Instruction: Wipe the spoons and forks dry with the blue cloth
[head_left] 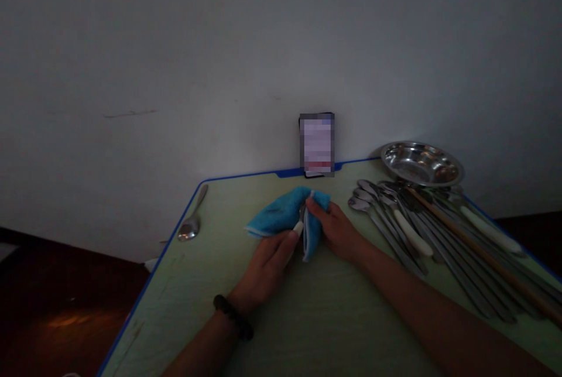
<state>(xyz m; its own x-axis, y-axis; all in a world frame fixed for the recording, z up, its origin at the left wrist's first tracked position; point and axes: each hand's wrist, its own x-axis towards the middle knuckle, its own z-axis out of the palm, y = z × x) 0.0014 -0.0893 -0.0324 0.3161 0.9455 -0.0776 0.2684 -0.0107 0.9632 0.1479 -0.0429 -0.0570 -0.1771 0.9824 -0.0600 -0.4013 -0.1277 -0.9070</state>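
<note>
Over the middle of the table, my left hand (270,263) is closed on the white handle of a utensil (298,228). A bit of metal shows above the handle, but its head is hidden in a blue cloth (281,207), so I cannot tell its kind. My right hand (336,228) grips the cloth around the utensil's upper part, thumb pressed on it. The cloth drapes out to the left and hangs down between the hands. Off to the left, a single metal spoon (189,228) lies near the table edge.
Right of my hands lies a pile of metal spoons (360,204), some white-handled, with long wooden chopsticks (474,242) on it. Behind the pile a shallow steel bowl (421,163) rests near the wall. A phone (318,146) leans against the wall at the back of the blue-edged table (211,307).
</note>
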